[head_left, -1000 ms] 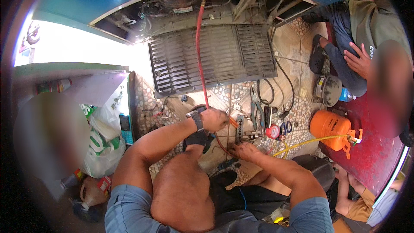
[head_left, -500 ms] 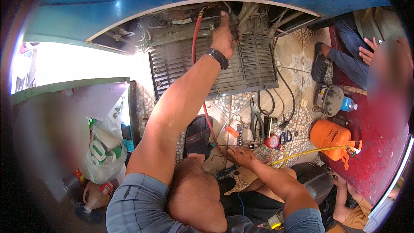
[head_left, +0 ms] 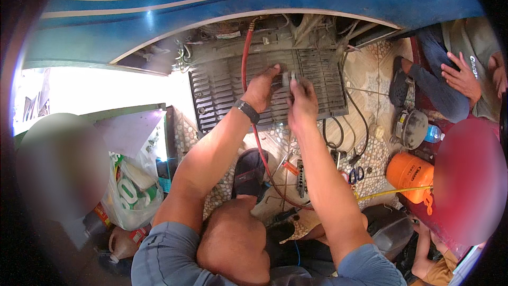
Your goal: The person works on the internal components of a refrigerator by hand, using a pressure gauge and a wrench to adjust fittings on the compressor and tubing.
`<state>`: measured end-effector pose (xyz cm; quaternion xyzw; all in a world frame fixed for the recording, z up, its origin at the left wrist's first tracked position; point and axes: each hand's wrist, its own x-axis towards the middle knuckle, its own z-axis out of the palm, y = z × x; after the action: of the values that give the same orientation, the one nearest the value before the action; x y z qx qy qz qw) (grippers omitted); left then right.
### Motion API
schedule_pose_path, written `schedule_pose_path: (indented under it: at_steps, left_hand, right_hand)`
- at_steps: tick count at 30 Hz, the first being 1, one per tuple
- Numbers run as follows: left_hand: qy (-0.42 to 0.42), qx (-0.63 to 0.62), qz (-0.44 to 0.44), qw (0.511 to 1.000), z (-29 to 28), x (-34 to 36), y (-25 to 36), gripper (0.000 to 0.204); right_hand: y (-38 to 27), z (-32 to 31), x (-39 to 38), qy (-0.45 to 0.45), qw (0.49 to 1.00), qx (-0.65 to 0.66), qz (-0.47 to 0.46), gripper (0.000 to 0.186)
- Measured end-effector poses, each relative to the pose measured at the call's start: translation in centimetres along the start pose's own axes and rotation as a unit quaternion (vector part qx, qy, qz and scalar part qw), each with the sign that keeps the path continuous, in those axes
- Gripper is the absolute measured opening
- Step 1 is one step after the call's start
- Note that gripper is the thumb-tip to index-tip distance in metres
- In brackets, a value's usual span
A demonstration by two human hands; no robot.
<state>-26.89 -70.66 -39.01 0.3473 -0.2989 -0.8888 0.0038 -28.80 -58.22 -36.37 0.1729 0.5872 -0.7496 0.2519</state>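
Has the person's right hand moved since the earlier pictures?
Yes, away from the body: the right hand was below the black slatted panel in the view; now it appears in front of that panel.

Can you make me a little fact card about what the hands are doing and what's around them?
Right hand: pinches a small pale piece, too blurred to name
Left hand: close beside that piece; can't tell if touching
Left wrist: dark band
Behind the hands: dark slatted panel
Red hose: comes from the opening under the blue casing, past the left hand
Right side: orange tank, yellow hose
Left side: see-through plastic bag
Upper right: another person
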Motion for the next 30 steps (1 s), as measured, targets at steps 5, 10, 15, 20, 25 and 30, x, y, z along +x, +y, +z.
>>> schedule_pose_path:
  at_steps: [5, 10, 15, 20, 25, 30]
  left_hand:
    - [-0.118, -0.177, -0.035, 0.976, 0.4, 3.3, 1.8, 0.026]
    - [-0.078, -0.173, 0.024, 0.982, 1.8, 3.1, 4.1, 0.023]
    - [-0.094, -0.192, 0.024, 0.977, 2.0, 4.1, 4.8, 0.023]
    - [-0.112, -0.174, 0.027, 0.978, 1.7, 4.2, 5.3, 0.024]
    - [-0.13, -0.156, 0.012, 0.979, 2.5, 4.1, 5.1, 0.024]
    - [-0.192, -0.146, 0.041, 0.97, 1.4, 5.5, 5.0, 0.022]
  right_hand:
    - [-2.4, 5.4, 8.0, -0.046, 0.939, 0.311, 0.136, 0.009]
    - [-3.0, 8.6, 8.3, -0.027, 0.921, 0.364, 0.139, 0.01]
    - [-3.7, 9.5, 9.2, -0.033, 0.926, 0.356, 0.121, 0.012]
    - [-2.4, 10.0, 7.5, -0.014, 0.96, 0.279, 0.027, 0.016]
    - [-1.9, 10.1, 6.6, 0.013, 0.984, 0.122, -0.129, 0.034]
    - [-2.0, 10.1, 5.4, -0.007, 0.975, 0.159, -0.156, 0.035]
